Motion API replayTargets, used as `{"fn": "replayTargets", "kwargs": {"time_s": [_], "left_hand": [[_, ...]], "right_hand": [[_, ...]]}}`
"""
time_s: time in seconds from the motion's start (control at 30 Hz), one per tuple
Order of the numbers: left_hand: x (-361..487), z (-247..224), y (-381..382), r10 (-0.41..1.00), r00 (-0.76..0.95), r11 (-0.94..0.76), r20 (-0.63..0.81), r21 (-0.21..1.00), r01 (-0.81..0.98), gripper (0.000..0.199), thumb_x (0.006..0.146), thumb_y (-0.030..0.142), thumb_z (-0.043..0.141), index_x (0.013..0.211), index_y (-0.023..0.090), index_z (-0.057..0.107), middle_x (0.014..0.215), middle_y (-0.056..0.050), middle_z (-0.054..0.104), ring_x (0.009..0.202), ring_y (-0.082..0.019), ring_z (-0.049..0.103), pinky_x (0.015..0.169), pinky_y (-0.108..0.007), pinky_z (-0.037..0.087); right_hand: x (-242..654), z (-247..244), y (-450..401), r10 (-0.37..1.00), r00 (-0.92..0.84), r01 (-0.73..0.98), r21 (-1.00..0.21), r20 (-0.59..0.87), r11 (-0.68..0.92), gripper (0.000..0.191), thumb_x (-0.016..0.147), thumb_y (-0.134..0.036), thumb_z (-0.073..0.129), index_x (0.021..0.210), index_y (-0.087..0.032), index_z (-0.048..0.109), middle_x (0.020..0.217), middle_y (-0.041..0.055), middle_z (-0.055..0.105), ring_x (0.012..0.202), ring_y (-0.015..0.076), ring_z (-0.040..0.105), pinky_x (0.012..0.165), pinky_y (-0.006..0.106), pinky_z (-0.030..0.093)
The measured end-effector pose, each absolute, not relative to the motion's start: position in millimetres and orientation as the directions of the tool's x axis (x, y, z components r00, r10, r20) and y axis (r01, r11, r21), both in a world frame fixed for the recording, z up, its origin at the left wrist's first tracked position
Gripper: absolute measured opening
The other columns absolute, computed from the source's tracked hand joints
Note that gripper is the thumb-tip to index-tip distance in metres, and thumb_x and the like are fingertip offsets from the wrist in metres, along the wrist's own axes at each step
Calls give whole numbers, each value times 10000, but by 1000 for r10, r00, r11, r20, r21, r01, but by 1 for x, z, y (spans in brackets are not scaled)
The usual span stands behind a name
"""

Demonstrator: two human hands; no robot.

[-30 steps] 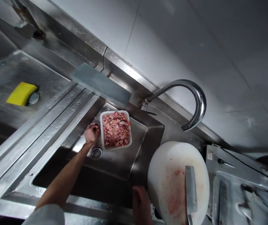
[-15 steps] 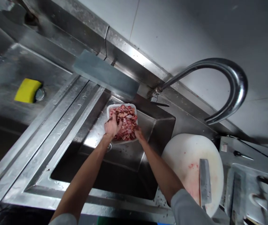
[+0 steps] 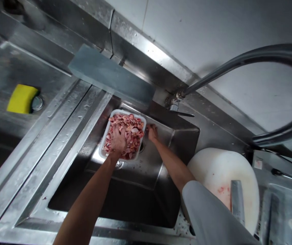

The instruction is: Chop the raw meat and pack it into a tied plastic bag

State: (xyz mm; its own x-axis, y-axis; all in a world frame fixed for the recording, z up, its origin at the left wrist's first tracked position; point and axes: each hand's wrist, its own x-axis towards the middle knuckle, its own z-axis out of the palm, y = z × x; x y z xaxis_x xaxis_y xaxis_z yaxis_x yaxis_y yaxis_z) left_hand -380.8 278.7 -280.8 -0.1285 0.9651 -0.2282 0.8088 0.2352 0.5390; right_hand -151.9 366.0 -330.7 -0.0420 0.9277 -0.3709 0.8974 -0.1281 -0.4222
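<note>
Small chopped pieces of raw meat [image 3: 135,141] fill a white perforated basket [image 3: 106,133] inside the steel sink. My left hand [image 3: 119,140] lies on top of the meat with its fingers spread, the tips partly among the pieces. Just right of the basket's rim is my right hand [image 3: 152,132], fingers loosely bent, with no clear hold on the basket. Whether its fingertips touch the rim is hard to see.
A curved tap [image 3: 217,68] rises behind the sink [image 3: 135,178]. On the right, a cleaver [image 3: 237,200] rests on a round white chopping board [image 3: 219,166]. A grey slab [image 3: 112,75] spans the sink's back corner. A yellow sponge [image 3: 21,98] lies at left.
The basket has shifted left and turned. My right hand has come away from its grip at the basket's edge. My left hand has flattened onto the meat. The view has shifted slightly.
</note>
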Motion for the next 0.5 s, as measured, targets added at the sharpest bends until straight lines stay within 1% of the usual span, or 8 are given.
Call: {"fn": "replayTargets", "kwargs": {"time_s": [0.07, 0.17, 0.23, 0.3, 0.37, 0.4, 0.43, 0.5], "left_hand": [[-380, -287, 278, 968, -114, 217, -225, 510, 832, 639, 982, 490, 538, 1523, 156, 477, 1658, -225, 326, 1577, -459, 158, 1240, -664, 195], [-379, -295, 280, 973, -94, 189, -211, 494, 848, 620, 1010, 448, 477, 1548, 143, 453, 1678, -224, 295, 1595, -442, 111, 1251, -677, 135], [-380, -295, 281, 972, -95, 193, -215, 500, 844, 633, 1003, 429, 482, 1557, 125, 443, 1683, -232, 278, 1598, -443, 89, 1255, -680, 107], [-382, -289, 280, 963, -99, 218, -249, 513, 830, 650, 985, 419, 509, 1560, 124, 443, 1675, -237, 287, 1593, -450, 99, 1251, -683, 117], [-389, -278, 277, 952, -64, 224, -300, 537, 813, 680, 959, 428, 550, 1570, 150, 439, 1651, -233, 321, 1582, -455, 145, 1240, -677, 183], [-394, -271, 276, 947, -30, 211, -320, 549, 809, 705, 941, 441, 577, 1578, 177, 434, 1635, -224, 343, 1575, -457, 169, 1230, -675, 216], [-401, -264, 274, 945, 3, 190, -326, 558, 808, 728, 922, 451, 603, 1586, 208, 430, 1615, -212, 368, 1565, -459, 201, 1222, -671, 243], [-417, -254, 275, 957, 26, 150, -289, 569, 808, 736, 908, 458, 618, 1587, 239, 437, 1581, -190, 410, 1535, -448, 284, 1220, -645, 280]], "right_hand": [[-155, -338, 367, 917, -14, 880, -441, -398, -178, 328, 867, -104, 500, 1083, -145, 744, 1241, 128, 666, 1030, 197, 568, 952, 324, 475], [-157, -337, 356, 889, 72, 810, -494, -453, -317, 258, 830, -92, 492, 908, -118, 736, 1019, 106, 706, 919, 182, 577, 901, 288, 475], [-160, -329, 349, 868, 157, 764, -499, -472, -409, 275, 820, -90, 479, 938, -88, 728, 951, 106, 704, 860, 176, 593, 857, 274, 485], [-169, -317, 345, 880, 227, 720, -536, -417, -440, 350, 861, -117, 433, 1071, -55, 706, 974, 122, 702, 854, 180, 614, 844, 277, 502], [-187, -304, 343, 929, 212, 678, -639, -304, -364, 416, 934, -181, 388, 1224, -56, 660, 1078, 142, 699, 922, 190, 636, 880, 291, 520], [-199, -297, 342, 958, 158, 665, -691, -240, -283, 440, 969, -224, 385, 1300, -74, 632, 1167, 153, 687, 992, 197, 641, 923, 301, 523], [-211, -291, 340, 981, 73, 665, -725, -179, -181, 460, 996, -265, 396, 1374, -100, 599, 1275, 159, 658, 1091, 205, 630, 985, 315, 513], [-236, -280, 336, 985, -141, 703, -711, -97, 31, 500, 1030, -331, 436, 1494, -168, 526, 1494, 146, 536, 1329, 223, 521, 1148, 362, 424]]}}
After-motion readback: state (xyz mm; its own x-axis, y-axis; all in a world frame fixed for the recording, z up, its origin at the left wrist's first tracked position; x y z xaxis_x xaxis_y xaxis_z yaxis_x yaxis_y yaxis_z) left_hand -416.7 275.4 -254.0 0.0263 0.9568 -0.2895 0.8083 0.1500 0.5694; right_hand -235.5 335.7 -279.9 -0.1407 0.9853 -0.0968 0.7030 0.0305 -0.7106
